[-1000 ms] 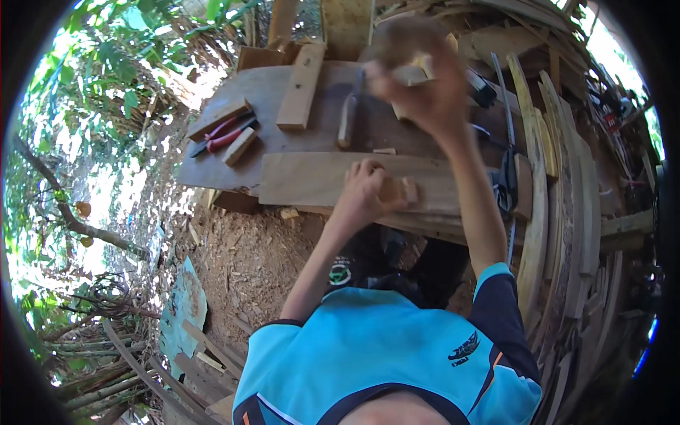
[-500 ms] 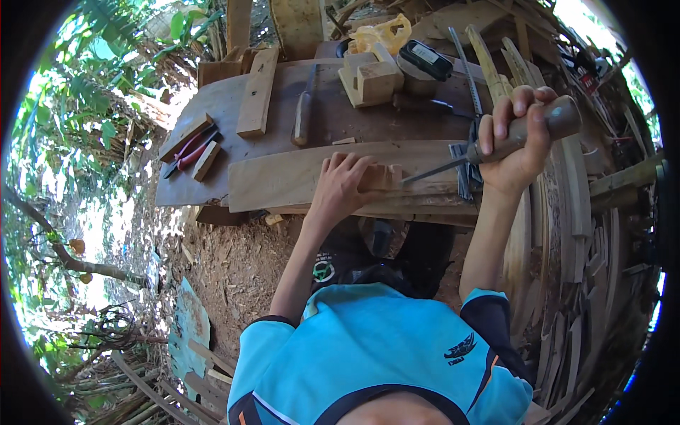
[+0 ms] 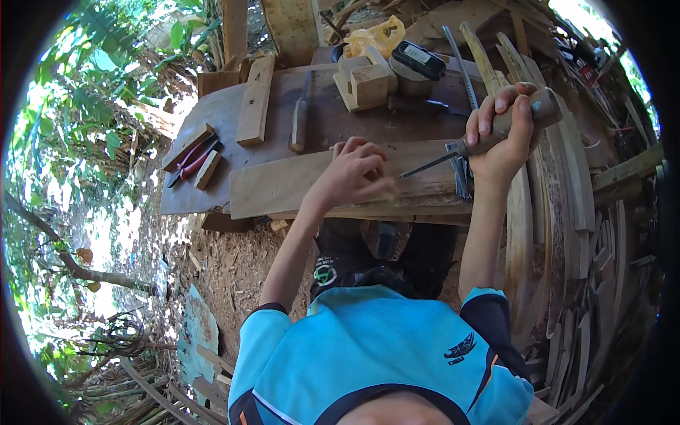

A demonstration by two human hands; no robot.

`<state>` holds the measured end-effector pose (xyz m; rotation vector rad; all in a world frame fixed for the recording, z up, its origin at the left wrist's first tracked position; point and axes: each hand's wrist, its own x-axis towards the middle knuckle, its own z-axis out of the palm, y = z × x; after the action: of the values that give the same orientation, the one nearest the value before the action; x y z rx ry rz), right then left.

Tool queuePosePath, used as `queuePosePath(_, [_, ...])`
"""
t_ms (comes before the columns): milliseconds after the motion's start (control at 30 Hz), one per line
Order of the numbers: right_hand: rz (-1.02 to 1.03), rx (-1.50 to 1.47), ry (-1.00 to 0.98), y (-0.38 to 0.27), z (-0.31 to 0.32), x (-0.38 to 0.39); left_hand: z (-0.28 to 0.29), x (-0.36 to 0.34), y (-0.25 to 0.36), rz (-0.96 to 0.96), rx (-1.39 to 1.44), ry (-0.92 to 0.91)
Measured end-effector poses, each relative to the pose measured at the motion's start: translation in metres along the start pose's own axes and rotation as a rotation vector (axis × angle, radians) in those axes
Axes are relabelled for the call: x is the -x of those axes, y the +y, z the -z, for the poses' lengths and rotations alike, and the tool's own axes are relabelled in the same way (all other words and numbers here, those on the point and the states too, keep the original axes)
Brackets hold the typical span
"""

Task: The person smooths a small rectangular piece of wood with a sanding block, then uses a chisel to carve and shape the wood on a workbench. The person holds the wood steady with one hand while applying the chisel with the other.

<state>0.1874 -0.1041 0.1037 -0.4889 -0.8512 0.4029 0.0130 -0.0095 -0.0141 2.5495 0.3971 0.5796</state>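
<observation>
In my raised right hand is a chisel, fingers wrapped round its thick wooden handle. Its slim dark blade points down and left over a long pale plank. My left hand is above the plank, just left of the blade tip, with its fingers curled and partly blurred. What is inside those fingers is hidden. A dark, crumpled strip lies across the plank's right end.
On the worktable lie red-handled pliers, a wooden-handled knife, a flat board, wood blocks, a black case and a yellow bag. Long timber strips are stacked at the right.
My left hand has lifted and curled from pressing a small wood block on the plank; that block no longer shows. The chisel has shifted slightly left, still in my right hand.
</observation>
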Motion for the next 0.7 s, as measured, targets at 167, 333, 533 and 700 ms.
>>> queuePosePath(167, [0.070, 0.092, -0.125, -0.005, -0.005, 0.005, -0.002, -0.007, 0.009, -0.155, -0.055, 0.069])
queuePosePath(333, [-0.007, 0.221, -0.328, -0.008, -0.012, 0.015, -0.017, 0.003, 0.002, -0.157, -0.080, 0.140])
queuePosePath(533, [0.018, 0.239, -0.342, -0.005, -0.019, 0.022, -0.030, 0.018, 0.016, -0.033, -0.145, 0.270])
queuePosePath(700, [0.021, 0.104, -0.259, -0.001, -0.025, 0.023, -0.032, 0.018, 0.020, 0.035, -0.098, 0.267])
